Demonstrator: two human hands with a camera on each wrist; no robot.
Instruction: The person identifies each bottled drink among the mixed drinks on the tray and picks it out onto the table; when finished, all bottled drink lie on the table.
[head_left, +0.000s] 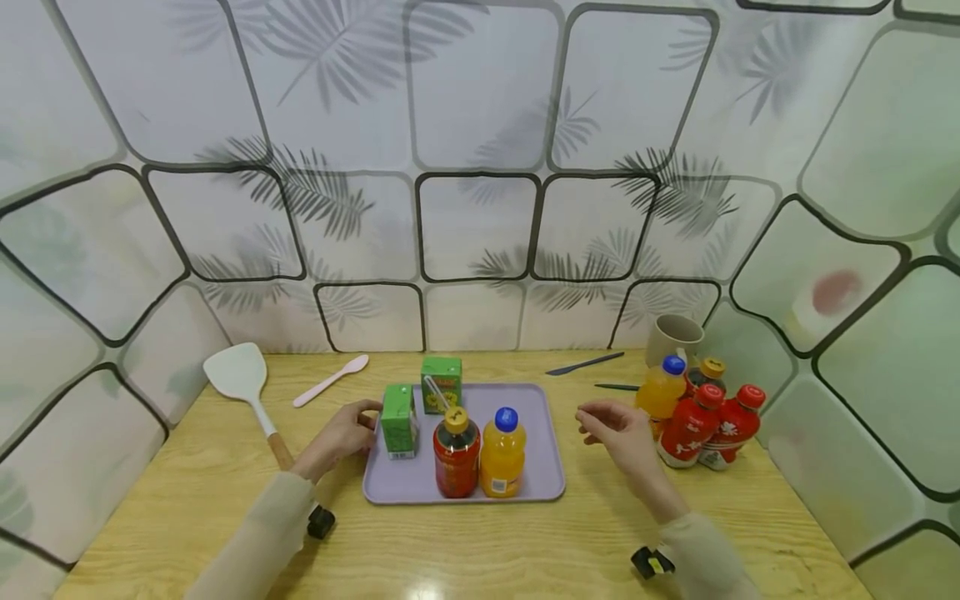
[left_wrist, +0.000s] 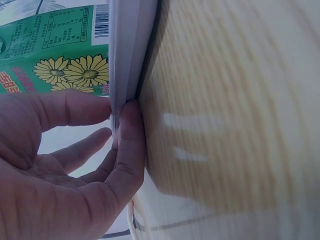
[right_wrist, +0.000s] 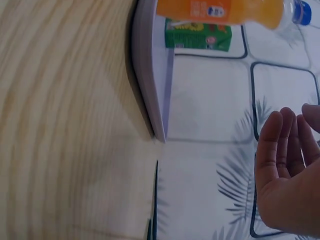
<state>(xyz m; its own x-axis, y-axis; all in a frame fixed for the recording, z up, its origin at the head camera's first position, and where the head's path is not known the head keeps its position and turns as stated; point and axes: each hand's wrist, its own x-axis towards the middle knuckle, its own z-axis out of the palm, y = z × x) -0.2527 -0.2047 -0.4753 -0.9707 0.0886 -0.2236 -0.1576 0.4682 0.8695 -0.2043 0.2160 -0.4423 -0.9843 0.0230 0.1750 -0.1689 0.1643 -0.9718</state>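
In the centre of the head view, a pale lilac rectangular tray bears four drinks: two green box-shaped cartons, one dark-red bottle with a yellow cap and one orange bottle with a blue cap. The left hand pinches the tray's left rim; the right hand, fingers loosely bent, hovers just beyond its right edge. Four more bottles cluster at right, the rear yellow-capped one mostly hidden, before one beige cup whose contents are hard to make out.
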